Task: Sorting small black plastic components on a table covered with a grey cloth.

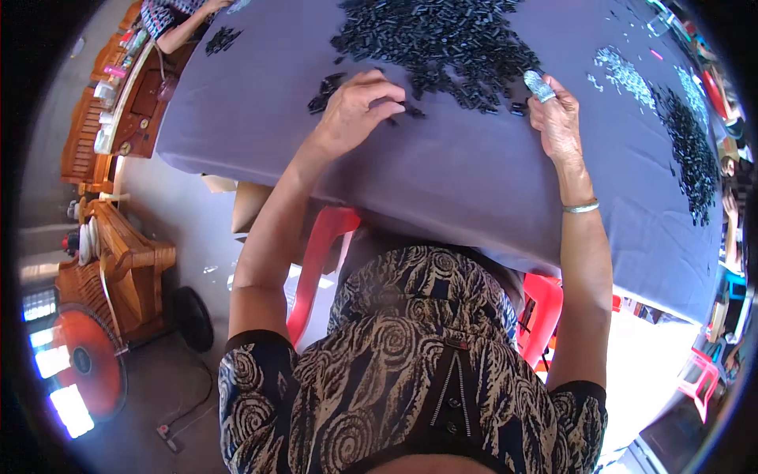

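A large heap of small black oblong pieces (442, 47) lies spread on a grey-purple cloth at the far middle. My left hand (347, 114) hovers at the heap's near left edge. Its thumb and forefinger are bent with a gap between them, and I see nothing held. Loose black pieces (325, 93) lie beside that hand, others under its fingertips. At the heap's right edge is my right hand (559, 122), fingers curled closed. A silvery-green wrap (539, 85) covers one of its digits. What those fingers hold, if anything, is hidden; a few black pieces lie next to them.
To the right lie a pile of pale small pieces (625, 75) and another black pile (691, 154). Another person's arm (183, 31) reaches in at the far left, near a small black cluster (223, 41). An orange fan (88, 359) and red plastic chair (320, 257) stand below the table.
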A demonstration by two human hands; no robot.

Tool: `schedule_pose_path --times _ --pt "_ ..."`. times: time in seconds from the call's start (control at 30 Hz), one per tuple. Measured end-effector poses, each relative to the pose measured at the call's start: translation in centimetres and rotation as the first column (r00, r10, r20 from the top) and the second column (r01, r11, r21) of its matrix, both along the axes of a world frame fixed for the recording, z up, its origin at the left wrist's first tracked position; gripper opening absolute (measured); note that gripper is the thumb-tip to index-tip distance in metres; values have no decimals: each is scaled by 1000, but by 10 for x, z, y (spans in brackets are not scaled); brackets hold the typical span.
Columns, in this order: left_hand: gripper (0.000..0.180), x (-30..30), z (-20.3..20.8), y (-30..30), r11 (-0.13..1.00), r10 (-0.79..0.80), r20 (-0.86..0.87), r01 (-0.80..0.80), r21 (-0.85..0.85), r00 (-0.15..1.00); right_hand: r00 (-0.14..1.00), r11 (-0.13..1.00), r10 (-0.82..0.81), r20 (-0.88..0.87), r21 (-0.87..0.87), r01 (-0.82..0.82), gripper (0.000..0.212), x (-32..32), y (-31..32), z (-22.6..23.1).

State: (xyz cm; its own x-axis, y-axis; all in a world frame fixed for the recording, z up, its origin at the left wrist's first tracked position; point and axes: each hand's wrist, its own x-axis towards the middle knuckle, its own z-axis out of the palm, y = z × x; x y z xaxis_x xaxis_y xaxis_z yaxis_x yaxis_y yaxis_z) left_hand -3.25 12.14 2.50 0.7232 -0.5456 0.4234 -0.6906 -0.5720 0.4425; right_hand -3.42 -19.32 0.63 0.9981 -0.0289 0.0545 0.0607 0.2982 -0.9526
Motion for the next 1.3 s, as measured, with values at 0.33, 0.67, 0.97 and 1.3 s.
schedule_pose_path --times 0.33,0.67,0.97,1.3 --pt "16 -12 -9 -82 766 -452 -395 121 -631 800 997 982 -78 1 -170 77 8 0 -1 13" --pt "17 -17 -22 -97 801 -260 -255 61 -595 932 974 923 226 -18 -316 -220 9 -7 -8 26" --pt "19 -18 -26 -102 747 -258 -212 55 -663 943 888 734 459 -26 -552 -395 18 -15 16 28" --pt "33 -21 -24 -100 520 -425 -389 -131 -844 817 910 849 409 -64 -340 -405 17 -20 27 24"
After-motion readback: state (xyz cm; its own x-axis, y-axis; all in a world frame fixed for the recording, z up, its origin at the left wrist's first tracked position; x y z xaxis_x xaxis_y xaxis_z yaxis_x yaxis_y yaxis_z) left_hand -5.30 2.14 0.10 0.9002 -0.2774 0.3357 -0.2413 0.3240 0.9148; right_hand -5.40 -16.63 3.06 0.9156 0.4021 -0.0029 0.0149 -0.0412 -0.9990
